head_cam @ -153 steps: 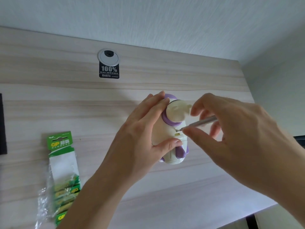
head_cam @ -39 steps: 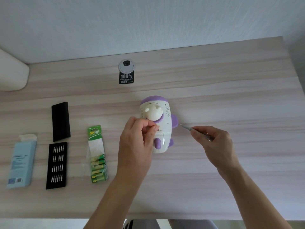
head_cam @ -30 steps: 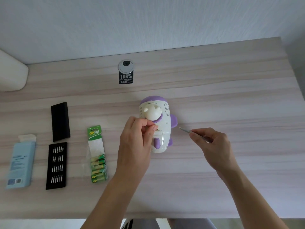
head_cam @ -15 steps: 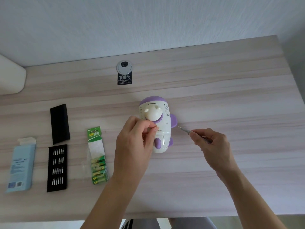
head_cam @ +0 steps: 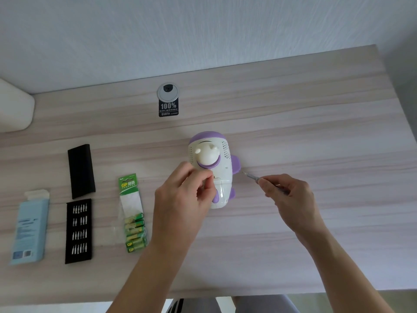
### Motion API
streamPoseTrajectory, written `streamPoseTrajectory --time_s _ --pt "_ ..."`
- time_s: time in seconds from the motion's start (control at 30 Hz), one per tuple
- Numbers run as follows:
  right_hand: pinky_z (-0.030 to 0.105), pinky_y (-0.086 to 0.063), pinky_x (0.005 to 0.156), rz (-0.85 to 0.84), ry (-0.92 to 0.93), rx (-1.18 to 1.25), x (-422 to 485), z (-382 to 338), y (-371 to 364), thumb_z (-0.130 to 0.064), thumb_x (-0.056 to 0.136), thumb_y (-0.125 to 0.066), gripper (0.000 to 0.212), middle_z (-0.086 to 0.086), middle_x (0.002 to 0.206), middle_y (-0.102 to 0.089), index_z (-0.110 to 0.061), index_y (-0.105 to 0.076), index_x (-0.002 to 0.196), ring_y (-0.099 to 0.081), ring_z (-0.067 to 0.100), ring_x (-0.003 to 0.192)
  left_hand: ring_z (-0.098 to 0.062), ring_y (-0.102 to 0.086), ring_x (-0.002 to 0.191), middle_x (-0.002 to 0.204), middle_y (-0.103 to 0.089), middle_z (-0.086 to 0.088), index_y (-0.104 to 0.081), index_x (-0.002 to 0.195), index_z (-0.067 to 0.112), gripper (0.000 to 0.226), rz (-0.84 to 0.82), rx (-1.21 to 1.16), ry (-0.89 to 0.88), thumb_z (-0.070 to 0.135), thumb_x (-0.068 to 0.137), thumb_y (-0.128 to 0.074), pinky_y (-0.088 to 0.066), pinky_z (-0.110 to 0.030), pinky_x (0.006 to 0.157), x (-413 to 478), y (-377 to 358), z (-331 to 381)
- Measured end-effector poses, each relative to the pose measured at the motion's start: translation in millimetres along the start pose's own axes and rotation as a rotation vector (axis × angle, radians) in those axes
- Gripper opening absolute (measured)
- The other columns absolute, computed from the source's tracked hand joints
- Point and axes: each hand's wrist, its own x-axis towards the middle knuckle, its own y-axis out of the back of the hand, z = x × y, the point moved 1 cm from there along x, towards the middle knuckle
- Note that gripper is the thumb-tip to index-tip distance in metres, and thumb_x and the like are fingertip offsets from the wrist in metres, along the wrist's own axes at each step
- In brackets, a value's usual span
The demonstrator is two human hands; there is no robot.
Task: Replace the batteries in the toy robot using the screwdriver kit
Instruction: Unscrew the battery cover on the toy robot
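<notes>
A white and purple toy robot (head_cam: 216, 161) lies on the wooden desk (head_cam: 293, 136), its underside facing up. My left hand (head_cam: 187, 195) is over its lower left part, thumb and fingertips pinched together at the battery cover area; what they pinch is too small to tell. My right hand (head_cam: 291, 197) holds a thin metal screwdriver (head_cam: 252, 177) just right of the toy, its tip pointing at the purple arm without touching it. A green pack of batteries (head_cam: 133, 213) lies left of the toy.
A black tray of screwdriver bits (head_cam: 78, 231) and its black sleeve (head_cam: 81, 170) lie at the left, with a light blue box (head_cam: 30, 229) beyond them. A grey cable grommet with a black label (head_cam: 168, 99) sits near the wall. A white object (head_cam: 13, 109) is far left.
Five seconds ago both hands held the toy up with the screwdriver tip at the screw. Now the toy lies on the desk; the screwdriver is drawn aside and the left fingers pinch at the cover.
</notes>
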Motion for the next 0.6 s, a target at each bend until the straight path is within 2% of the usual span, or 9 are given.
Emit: streamPoseTrajectory --time_s 0.13,0.37,0.6 --pt "0.009 -0.04 0.056 0.007 -0.011 0.006 -1 1 1 -0.022 0.091 -0.07 0.01 -0.013 0.072 -0.064 -0.028 -0.074 0.083 -0.056 -0.006 0.062 -0.015 -0.043 0.051 0.068 -0.049 0.002 -0.071 0.074 0.008 0.007 0.009 0.014 -0.019 0.003 0.079 -0.071 -0.039 -0.029 0.049 2 1 -1" --pt "0.014 -0.038 0.059 0.012 -0.027 0.007 -2 2 1 -0.024 0.091 -0.07 0.009 -0.012 0.071 -0.063 -0.028 -0.073 0.083 -0.054 -0.004 0.06 -0.01 -0.039 0.054 0.071 -0.041 0.007 -0.07 0.075 0.007 0.007 -0.015 -0.004 -0.046 0.003 0.081 -0.069 -0.038 -0.025 0.049 4 1 -7" --pt "0.015 -0.038 0.06 0.009 -0.023 0.005 -2 -1 2 -0.023 0.092 -0.069 0.012 -0.012 0.072 -0.063 -0.029 -0.073 0.082 -0.053 -0.006 0.06 -0.005 -0.037 0.059 0.076 -0.039 0.01 -0.07 0.077 0.006 0.009 -0.029 -0.084 -0.032 0.009 0.083 -0.064 -0.034 -0.013 0.057 6 -2 -11"
